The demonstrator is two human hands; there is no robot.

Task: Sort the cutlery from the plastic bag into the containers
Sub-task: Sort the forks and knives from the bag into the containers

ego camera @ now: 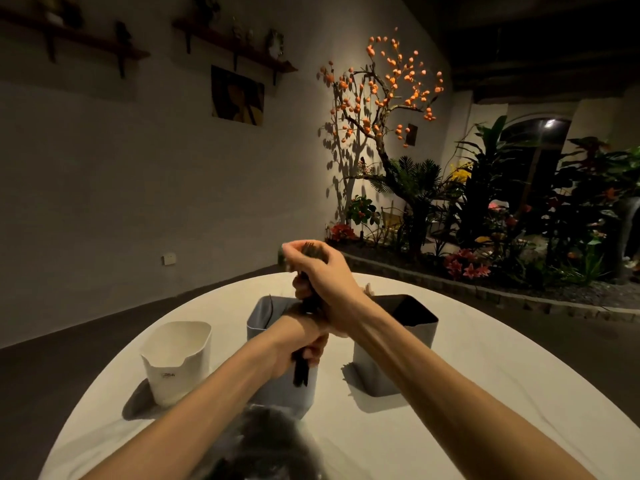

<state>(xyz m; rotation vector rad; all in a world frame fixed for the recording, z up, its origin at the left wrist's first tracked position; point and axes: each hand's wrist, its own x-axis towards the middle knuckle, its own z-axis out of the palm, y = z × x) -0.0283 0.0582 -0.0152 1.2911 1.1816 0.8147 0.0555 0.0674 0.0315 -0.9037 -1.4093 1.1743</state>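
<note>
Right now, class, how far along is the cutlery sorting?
Done: uncertain; something thin stands in the middle grey container. In hand: both the left hand and right hand grip a dark bundle of cutlery above it. Left: dark pieces remain in the plastic bag.

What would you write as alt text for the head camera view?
Both hands grip a bundle of dark cutlery upright above the middle grey container, the right hand above the left hand. A white container and another grey container flank it on a white round table.
</note>
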